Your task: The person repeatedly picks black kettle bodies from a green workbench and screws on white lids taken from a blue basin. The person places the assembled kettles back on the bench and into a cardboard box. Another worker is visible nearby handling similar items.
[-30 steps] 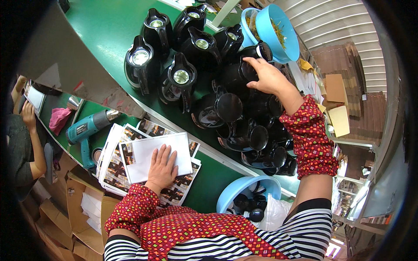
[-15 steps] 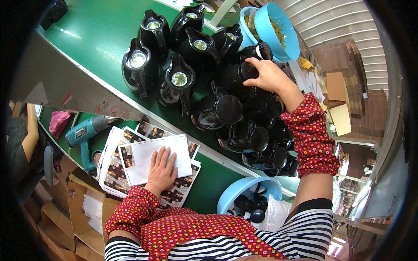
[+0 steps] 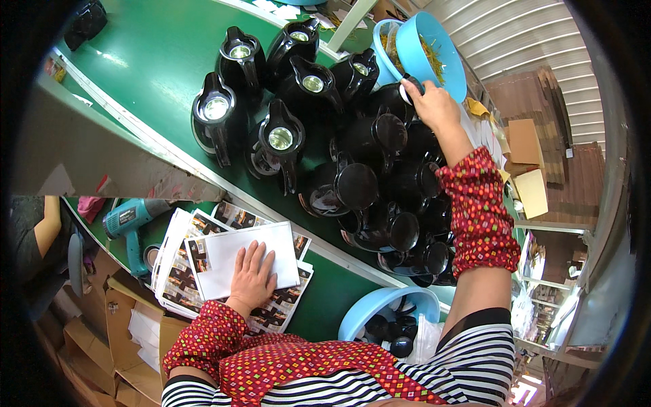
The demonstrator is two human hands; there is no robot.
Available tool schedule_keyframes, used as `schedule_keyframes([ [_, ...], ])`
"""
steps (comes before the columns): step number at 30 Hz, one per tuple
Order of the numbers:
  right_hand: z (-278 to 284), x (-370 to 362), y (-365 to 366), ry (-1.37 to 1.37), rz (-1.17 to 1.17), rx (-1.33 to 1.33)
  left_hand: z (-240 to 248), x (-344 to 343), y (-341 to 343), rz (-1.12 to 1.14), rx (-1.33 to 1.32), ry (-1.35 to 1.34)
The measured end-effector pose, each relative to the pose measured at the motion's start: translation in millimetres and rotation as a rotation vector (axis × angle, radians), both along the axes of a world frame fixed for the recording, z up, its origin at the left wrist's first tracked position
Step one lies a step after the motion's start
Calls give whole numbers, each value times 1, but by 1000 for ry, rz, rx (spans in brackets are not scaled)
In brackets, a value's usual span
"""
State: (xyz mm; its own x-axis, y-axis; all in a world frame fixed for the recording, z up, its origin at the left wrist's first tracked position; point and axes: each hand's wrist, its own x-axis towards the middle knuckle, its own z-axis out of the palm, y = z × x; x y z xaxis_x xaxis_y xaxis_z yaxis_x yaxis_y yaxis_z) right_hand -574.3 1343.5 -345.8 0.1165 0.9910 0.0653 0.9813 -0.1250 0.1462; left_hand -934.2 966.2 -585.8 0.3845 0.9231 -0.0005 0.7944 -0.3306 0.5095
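My left hand [image 3: 253, 277] lies flat on a white sheet [image 3: 217, 271] atop a stack of printed colour sheets [image 3: 180, 271]. My right hand [image 3: 434, 105] reaches to the far right, its fingers closed on the black, white-rimmed lid [image 3: 407, 91] of a black jug [image 3: 385, 100]. Whether the lid is loose is hidden. Several black jugs with capped tops, such as a nearer jug [image 3: 356, 185], crowd below that hand. Left of them stand several uncapped jugs, one an open jug [image 3: 279, 146] with a shiny silvery inside.
A blue basin [image 3: 352, 308] holding black round parts sits near me. Another blue basin [image 3: 411, 47] stands at the far right. A teal heat gun [image 3: 129, 220] lies left of the sheets. Cardboard boxes [image 3: 125, 319] are lower left; a metal rail [image 3: 325, 244] edges the green table.
My right hand has moved away from a nearer jug's lid, up and right, onto the white-rimmed lid. My left hand stays on the sheet. The whole view has shifted slightly.
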Motion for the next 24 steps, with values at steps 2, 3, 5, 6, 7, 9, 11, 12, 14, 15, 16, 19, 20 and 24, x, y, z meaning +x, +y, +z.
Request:
schedule_keyframes([
  [2, -17, 21, 27, 36, -72, -27, 0, 0, 0, -3, 6, 5],
  [3, -25, 29, 39, 102, -106, -40, -1, 0, 1, -5, -4, -2],
  [5, -26, 39, 54, 152, -135, -112, 0, 1, 1, -14, -1, -7],
  [6, -26, 34, 58, 230, -140, -174, -1, 0, 1, -8, -4, -5],
  [7, -18, 27, 56, 305, -145, -239, 1, -1, -1, -4, 0, 6],
  [9, 1, 17, 53, 474, -240, -362, 0, -2, -2, 1, -13, 5],
  [11, -4, 48, 55, 315, 210, -316, 0, 0, 0, -8, -14, -4],
  [12, -3, 47, 53, 235, 441, -294, 0, -1, 0, -5, -12, -3],
  [14, -4, 45, 48, 223, 490, -356, 1, -1, -1, -1, -14, -2],
  [15, -2, 47, 46, 201, 535, -350, 1, -1, 0, -5, -14, -6],
  [16, 0, 49, 44, 178, 581, -345, 1, -1, 1, -9, -13, -10],
  [19, 11, 28, 42, 91, 94, -330, 3, -2, -1, -3, -17, -4],
  [20, 13, 24, 43, 85, 89, -288, 3, -1, -2, 0, -23, 4],
  [24, 8, 44, 47, 141, 310, -215, 4, 0, 2, -13, -23, 14],
])
